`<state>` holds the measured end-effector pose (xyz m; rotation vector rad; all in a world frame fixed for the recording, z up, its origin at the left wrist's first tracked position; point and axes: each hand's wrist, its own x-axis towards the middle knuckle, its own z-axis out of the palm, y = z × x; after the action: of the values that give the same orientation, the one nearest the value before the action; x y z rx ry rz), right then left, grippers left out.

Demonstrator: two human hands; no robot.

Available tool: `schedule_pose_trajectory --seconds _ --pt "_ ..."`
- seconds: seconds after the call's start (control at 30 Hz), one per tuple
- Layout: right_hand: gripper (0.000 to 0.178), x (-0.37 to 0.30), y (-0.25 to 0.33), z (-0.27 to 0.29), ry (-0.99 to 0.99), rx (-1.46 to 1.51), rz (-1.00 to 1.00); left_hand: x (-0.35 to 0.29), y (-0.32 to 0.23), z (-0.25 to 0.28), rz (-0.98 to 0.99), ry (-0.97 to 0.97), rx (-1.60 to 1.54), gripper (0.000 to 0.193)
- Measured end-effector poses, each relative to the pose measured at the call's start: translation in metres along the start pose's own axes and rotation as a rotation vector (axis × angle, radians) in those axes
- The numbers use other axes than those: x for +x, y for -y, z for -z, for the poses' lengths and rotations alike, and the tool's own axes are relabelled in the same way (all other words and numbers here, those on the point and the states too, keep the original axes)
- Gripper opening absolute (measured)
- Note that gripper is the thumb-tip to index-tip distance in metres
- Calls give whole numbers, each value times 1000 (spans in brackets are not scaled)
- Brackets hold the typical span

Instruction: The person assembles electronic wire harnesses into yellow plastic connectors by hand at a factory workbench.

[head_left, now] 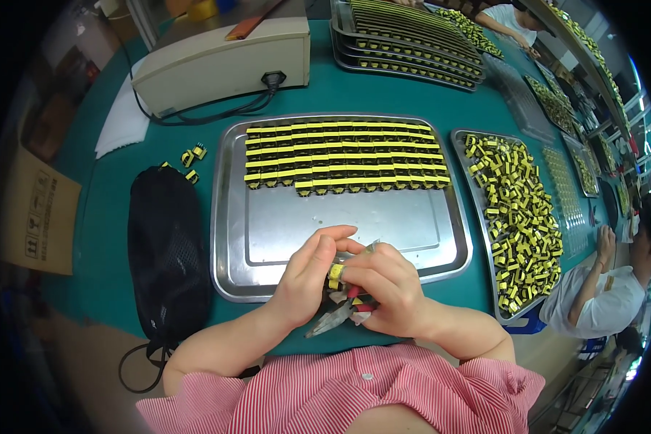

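Note:
Over the front edge of a metal tray [340, 239], my two hands are close together. My left hand [304, 275] is curled, its fingers pointing right, against a small yellow-and-black transformer [336, 273] that lies between the hands. The fingertips of my right hand [392, 291] touch this part too. My right hand is closed around red-handled pliers [333, 318], whose grey metal end points down to the left. My fingers hide much of the pliers and of the part. Several neat rows of similar transformers [347, 155] fill the tray's far half.
A second tray [510, 315] to the right holds a loose heap of transformers. Stacked full trays [405, 69] stand at the back, left of them a beige box-shaped device [224, 69] with a black cable. A black mesh pouch [168, 253] and several loose transformers [188, 157] lie left. A co-worker [600, 289] sits right.

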<state>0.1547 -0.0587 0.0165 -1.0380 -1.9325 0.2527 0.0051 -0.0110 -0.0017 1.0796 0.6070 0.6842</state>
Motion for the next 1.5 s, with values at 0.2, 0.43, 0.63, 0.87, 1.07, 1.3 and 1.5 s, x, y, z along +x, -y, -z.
schedule_pose_trajectory --seconds 0.2,0.43,0.63,0.87,1.07,1.3,1.5 --pt "45 -1 0 5 -28 4 -1 -1 -17 -5 -81 15 208 40" --pt "38 -1 -1 35 -163 -104 -92 8 -19 29 -109 -454 33 33" --pt "46 -7 -8 17 -61 747 -686 4 -8 3 -303 56 362 40" --pt "39 0 -14 23 -150 1146 -952 3 -30 9 -177 -212 73 32" --pt "38 1 -38 34 -451 1535 -869 7 -48 36 -223 -278 -29 29" --pt "43 6 -22 49 -377 1415 -942 26 -49 73 -415 -284 1146 40" --pt "54 11 -11 52 -313 1077 -944 37 -37 62 -350 -369 1535 25"
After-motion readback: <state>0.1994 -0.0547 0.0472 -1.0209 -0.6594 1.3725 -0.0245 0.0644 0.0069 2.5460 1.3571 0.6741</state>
